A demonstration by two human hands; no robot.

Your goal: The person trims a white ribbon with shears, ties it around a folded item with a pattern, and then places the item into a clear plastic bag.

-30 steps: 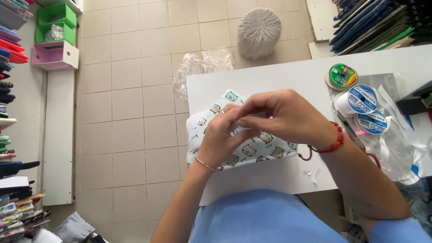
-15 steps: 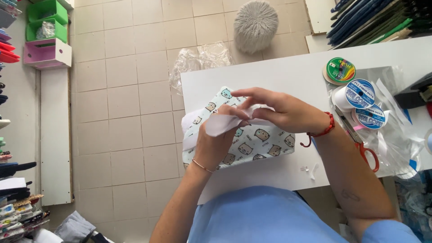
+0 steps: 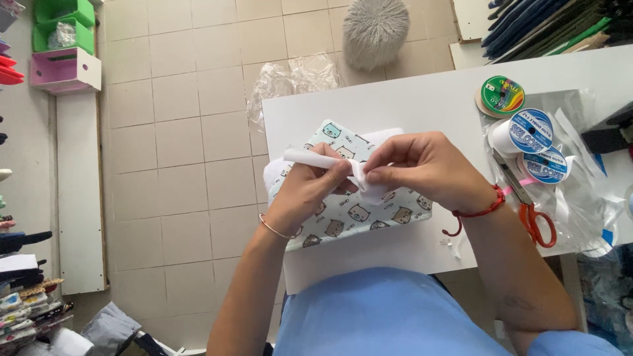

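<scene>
Two hands meet at the centre of the frame, and we go from the biggest thing down. We see a white surface (image 3: 422, 105) filling the middle and right, with a pale tiled floor (image 3: 171, 158) to its left. On the surface lies a mint pouch (image 3: 359, 214) printed with small animal faces, under our hands. Our left hand (image 3: 310, 188) and right hand (image 3: 422, 168) are both closed in a pinch on a strip of white fabric (image 3: 323, 160), held just above the pouch. At the upper right of the surface sit clear plastic wrapping (image 3: 580, 198), two white spools (image 3: 524, 135) with round blue labels, and a smaller green-labelled round spool (image 3: 501, 95). Red-handled scissors (image 3: 534, 221) lie right of our right wrist. Top centre, a grey fluffy pouf (image 3: 376, 29) stands on the floor beside crumpled clear plastic (image 3: 290, 79). Upper left, a pink box (image 3: 62, 69) and a green box (image 3: 62, 23) sit on a white shelf (image 3: 79, 198).
</scene>
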